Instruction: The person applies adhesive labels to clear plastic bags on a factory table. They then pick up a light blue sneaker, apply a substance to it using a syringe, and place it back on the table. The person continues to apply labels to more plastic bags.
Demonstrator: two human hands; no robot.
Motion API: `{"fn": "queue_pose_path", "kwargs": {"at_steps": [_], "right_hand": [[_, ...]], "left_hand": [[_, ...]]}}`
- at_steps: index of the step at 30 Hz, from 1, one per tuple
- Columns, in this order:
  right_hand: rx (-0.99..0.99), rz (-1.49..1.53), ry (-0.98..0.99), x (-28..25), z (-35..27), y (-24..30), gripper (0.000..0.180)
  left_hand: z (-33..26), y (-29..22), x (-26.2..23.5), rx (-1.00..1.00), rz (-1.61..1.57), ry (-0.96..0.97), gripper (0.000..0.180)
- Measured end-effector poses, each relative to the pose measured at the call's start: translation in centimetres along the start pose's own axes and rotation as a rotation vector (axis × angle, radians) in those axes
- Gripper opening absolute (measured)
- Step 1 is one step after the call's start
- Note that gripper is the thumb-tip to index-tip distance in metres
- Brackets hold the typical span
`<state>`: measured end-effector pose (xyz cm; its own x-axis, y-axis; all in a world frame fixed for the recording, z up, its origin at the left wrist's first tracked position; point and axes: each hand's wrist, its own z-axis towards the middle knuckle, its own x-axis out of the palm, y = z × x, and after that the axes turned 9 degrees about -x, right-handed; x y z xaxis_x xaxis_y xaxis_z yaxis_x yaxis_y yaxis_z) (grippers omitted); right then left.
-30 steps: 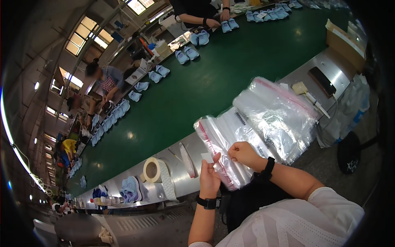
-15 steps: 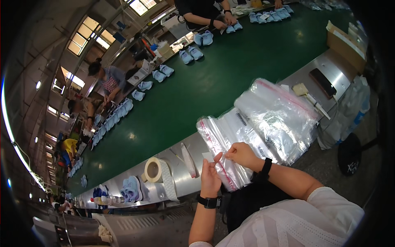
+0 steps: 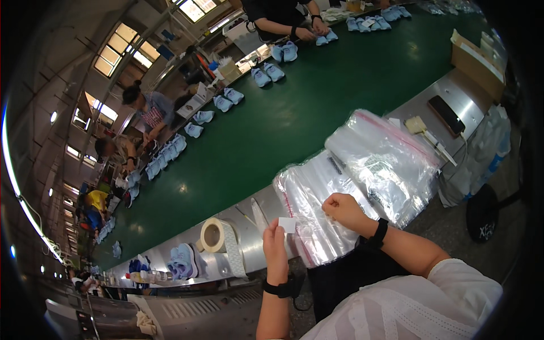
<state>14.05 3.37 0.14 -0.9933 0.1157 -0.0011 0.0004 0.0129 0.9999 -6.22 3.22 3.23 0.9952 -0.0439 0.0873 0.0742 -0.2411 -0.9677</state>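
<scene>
A small white card [image 3: 287,225] is pinched between the thumb and fingers of my left hand [image 3: 276,252], above the metal ledge. My right hand [image 3: 347,212] is closed in a pinch over the near stack of clear plastic bags [image 3: 309,184]. Whatever its fingertips hold, if anything, is too fine to make out. A second pile of clear bags [image 3: 382,164] with a pink strip overlaps the first on the right. Left of my left hand, a roll of white labels [image 3: 213,234] stands on the ledge with its end hanging down.
Pairs of light blue shoes [image 3: 268,75] line the far side of the green belt [image 3: 272,127], where several people work. A shoe pair [image 3: 182,260] and bottles [image 3: 148,276] sit on the left ledge. Rightward lie a brush [image 3: 416,124], a phone [image 3: 446,116] and a cardboard box [image 3: 479,65].
My hands have moved apart, the left one leftward with the card, the right one slightly rightward. More of the card shows. The shoes on the belt have shifted slightly to the right.
</scene>
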Motion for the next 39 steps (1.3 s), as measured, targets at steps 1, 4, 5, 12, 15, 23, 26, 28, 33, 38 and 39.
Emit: {"fn": "queue_pose_path", "kwargs": {"at_steps": [1, 4, 5, 12, 15, 23, 26, 28, 33, 38, 39], "right_hand": [[-0.021, -0.040, 0.037, 0.2, -0.2, -0.4, 0.015], [-0.080, -0.106, 0.077, 1.4, -0.5, -1.0, 0.016], [-0.051, -0.041, 0.062, 1.2, -0.4, -1.1, 0.016], [0.043, 0.209, -0.087, -3.5, -0.8, 1.9, 0.018], [-0.040, 0.287, -0.077, -4.4, -0.2, 4.5, 0.011], [-0.307, -0.064, 0.215, -3.1, -2.6, 3.8, 0.036], [-0.593, -0.429, 0.296, -3.0, -5.1, 2.9, 0.057], [-0.789, -0.763, 0.325, -3.1, -6.0, 3.6, 0.062], [-0.726, -0.845, 0.192, -1.3, -5.1, 1.4, 0.030], [-0.067, 0.135, -0.112, -3.9, -2.1, 3.5, 0.023], [-0.043, 0.228, -0.203, -5.6, -1.7, 4.0, 0.026]], "left_hand": [[-0.2, -0.9, 0.8, 0.179, 0.150, -0.015, 0.043], [1.4, -2.6, 4.0, -0.021, -0.365, 0.420, 0.040], [2.9, -1.5, 4.5, -0.110, -0.529, 0.590, 0.039], [5.6, 3.5, 4.5, -0.479, -0.689, 0.528, 0.034], [6.6, 1.7, 5.1, -0.417, -0.238, 0.591, 0.034], [6.8, 1.2, 8.0, -0.571, -0.295, 0.695, 0.028], [6.5, 2.0, 5.3, -0.690, -0.571, 0.834, 0.042], [4.2, 0.1, 4.4, -0.693, -0.448, 0.644, 0.056], [-2.6, -1.4, 0.5, -0.369, -0.366, 0.525, 0.048], [-1.6, 3.2, 1.8, -0.369, -0.342, 0.334, 0.043], [-1.7, 3.4, 2.0, -0.352, -0.358, 0.287, 0.046]]}}
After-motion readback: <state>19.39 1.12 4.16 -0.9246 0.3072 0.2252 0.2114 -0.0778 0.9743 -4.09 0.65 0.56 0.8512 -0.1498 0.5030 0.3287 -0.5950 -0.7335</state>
